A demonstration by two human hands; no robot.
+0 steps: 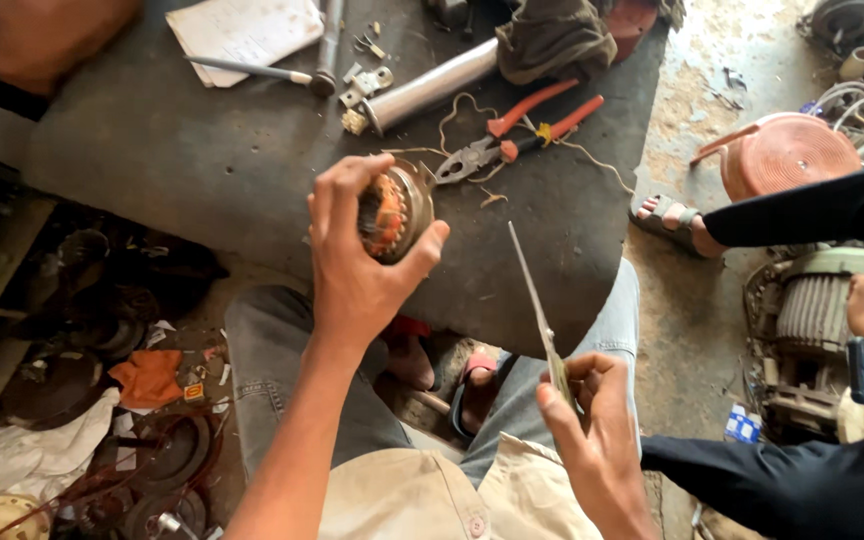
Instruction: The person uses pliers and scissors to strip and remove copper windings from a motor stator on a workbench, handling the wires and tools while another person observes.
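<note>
Head view: a small motor stator [395,212] with orange copper windings is gripped by the left hand [357,262], fingers wrapped over the top and thumb pressed against its 4 o'clock side, held up above the dark mat [192,150]. At about 5 o'clock from it, a thin flat strip [536,310] is pinched between thumb and fingertips of the right hand [592,430]. Orange-handled pliers [512,135] are seen lying on the mat at 1 o'clock, near a silver tube [432,88].

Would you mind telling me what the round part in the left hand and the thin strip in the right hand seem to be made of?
Round part: apparently dull grey metal ring around orange-brown, copper-like windings. Thin strip: pale, flat, stiff, possibly insulating paper or plastic; unclear.
</note>
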